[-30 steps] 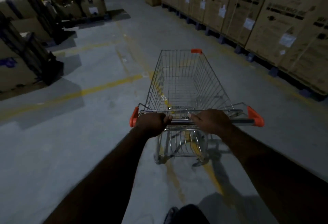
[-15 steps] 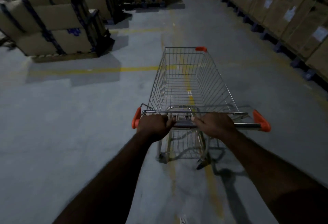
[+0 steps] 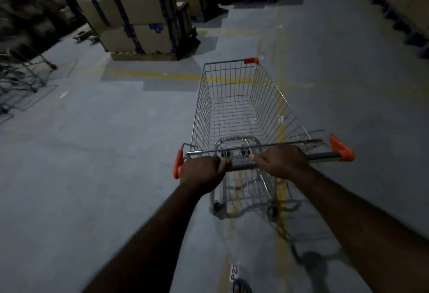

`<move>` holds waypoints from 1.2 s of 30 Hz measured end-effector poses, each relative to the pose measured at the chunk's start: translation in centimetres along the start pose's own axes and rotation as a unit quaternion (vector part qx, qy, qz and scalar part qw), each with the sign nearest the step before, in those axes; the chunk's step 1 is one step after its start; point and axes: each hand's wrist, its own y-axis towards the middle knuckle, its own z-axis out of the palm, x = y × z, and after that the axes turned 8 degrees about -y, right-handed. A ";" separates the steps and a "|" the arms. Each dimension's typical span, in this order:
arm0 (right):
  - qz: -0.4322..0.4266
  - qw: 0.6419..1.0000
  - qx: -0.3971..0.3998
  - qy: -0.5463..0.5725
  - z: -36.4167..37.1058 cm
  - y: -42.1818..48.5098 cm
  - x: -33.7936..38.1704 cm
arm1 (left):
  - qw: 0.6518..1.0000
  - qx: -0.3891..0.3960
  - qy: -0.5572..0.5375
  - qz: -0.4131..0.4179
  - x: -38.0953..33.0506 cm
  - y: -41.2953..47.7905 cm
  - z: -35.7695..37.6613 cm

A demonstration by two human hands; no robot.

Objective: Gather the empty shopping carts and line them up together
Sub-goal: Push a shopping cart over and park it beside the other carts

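1. At 6 o'clock, at the bottom edge, the toe of a sandal (image 3: pixel 241 287) is cut off by the frame; a painted floor marking (image 3: pixel 234 273) just above it is too small to read fully.
2. Both forearms reach up from the lower corners, their upper parts out of view. The left hand (image 3: pixel 202 172) is curled shut around the handle bar (image 3: pixel 322 156) near its left orange end cap (image 3: pixel 178 164). The right hand (image 3: pixel 283 162) is also wrapped closed on the bar, just right of centre. The fingertips of both hands are hidden beneath the bar.
3. The shopping cart (image 3: pixel 241 107) stands directly ahead of the hands toward 12 o'clock, on the grey concrete floor (image 3: pixel 92 176). It is a silver wire basket, empty, with a folded child seat flap behind the bar and an orange corner guard (image 3: pixel 251 60) at its far right rim. Its wheels are dim and partly hidden under the basket.
4. At 9 o'clock, blurred wire frames (image 3: pixel 18 84) are cut off by the left edge; whether they are more carts is hard to tell.
5. At 11 o'clock, strapped cardboard boxes (image 3: pixel 139 14) are stacked. More boxes at 1 o'clock are dark and blurred.
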 end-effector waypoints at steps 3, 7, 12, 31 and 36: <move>-0.037 0.999 -0.020 -0.005 0.1 -1.1 0.8 | 1.000 -0.016 -0.009 -0.016 0.1 -2.8 0.4; -0.077 0.996 -0.039 -0.007 -0.3 -3.0 2.4 | 0.998 -0.047 -0.007 -0.028 0.6 -6.6 1.4; -0.139 0.987 -0.074 -0.036 -0.6 -5.5 4.7 | 0.994 -0.084 0.001 -0.064 0.4 -11.8 2.2; -0.437 0.896 -0.080 0.007 -1.3 -3.2 12.6 | 0.927 -0.129 -0.022 -0.350 -1.7 -22.7 2.0; -0.491 0.867 -0.085 0.003 -1.8 -2.3 15.7 | 0.895 -0.137 -0.028 -0.425 -2.0 -24.7 2.3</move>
